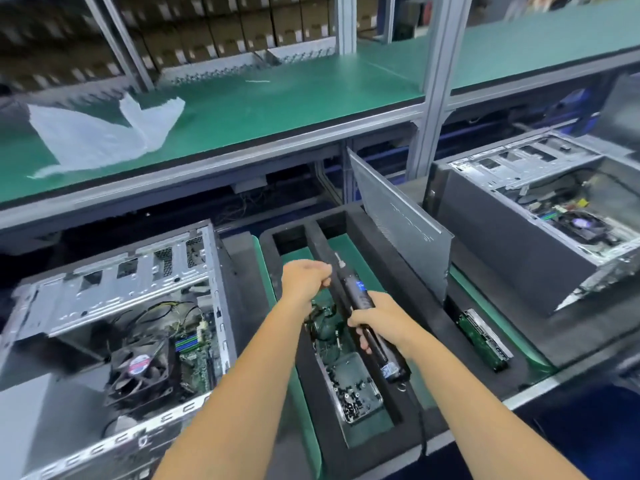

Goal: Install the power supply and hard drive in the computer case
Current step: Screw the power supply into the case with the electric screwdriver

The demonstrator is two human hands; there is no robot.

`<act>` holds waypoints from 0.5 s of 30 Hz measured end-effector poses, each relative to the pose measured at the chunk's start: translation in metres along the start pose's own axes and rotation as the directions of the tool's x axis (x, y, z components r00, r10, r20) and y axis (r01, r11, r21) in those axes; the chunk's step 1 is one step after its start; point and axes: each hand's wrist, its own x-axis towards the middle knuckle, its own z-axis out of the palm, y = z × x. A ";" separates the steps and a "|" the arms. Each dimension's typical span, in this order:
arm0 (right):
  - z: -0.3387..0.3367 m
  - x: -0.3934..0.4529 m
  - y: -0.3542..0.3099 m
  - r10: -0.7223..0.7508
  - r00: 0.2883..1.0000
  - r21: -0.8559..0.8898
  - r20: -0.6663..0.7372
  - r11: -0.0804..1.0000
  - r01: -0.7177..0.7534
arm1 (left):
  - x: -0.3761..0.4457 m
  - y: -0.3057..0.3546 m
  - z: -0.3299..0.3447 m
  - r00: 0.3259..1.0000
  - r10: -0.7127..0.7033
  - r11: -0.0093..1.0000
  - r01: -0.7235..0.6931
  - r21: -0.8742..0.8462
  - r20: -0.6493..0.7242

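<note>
A person at an assembly bench holds an electric screwdriver [360,306] in both hands above a black foam tray [381,244]. The right hand [375,318] wraps its fingers around the middle of the tool's dark barrel, while the left hand [304,280] is curled near the bit end, thumb and fingers closed at the tool's upper body; what exactly they pinch there is hard to make out. The bit points up and away from the person.

Below the hands, a metal dish [356,389] holding small dark screws sits in the tray's green-floored slot. A hard drive [485,339], its green circuit board showing, stands on edge in the foam to the right, well apart from both hands.

An open computer case [114,306] lies on its side at left, its fan [142,368] and motherboard exposed. A second open case [540,209] sits at right, beyond a grey side panel [398,220] leaning upright in the foam. On the green shelf [277,98] above, a crumpled white plastic bag [100,133] lies at left.
</note>
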 end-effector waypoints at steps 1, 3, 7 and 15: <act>0.004 -0.003 -0.015 -0.034 0.999 0.017 0.019 0.999 0.033 | -0.001 0.016 -0.013 0.999 0.042 0.997 -0.043 -0.060 -0.017; 0.013 -0.009 -0.042 -0.090 0.994 0.027 0.064 0.996 0.089 | -0.005 0.042 -0.036 0.991 0.125 0.982 -0.130 -0.134 -0.043; 0.046 -0.022 -0.082 -0.155 0.979 -0.026 0.129 0.987 0.160 | -0.018 0.073 -0.075 0.972 0.227 0.960 -0.233 -0.158 -0.051; 0.110 -0.036 -0.111 -0.126 0.974 -0.097 0.189 0.984 0.146 | -0.042 0.077 -0.153 0.944 0.320 0.912 -0.330 -0.242 -0.083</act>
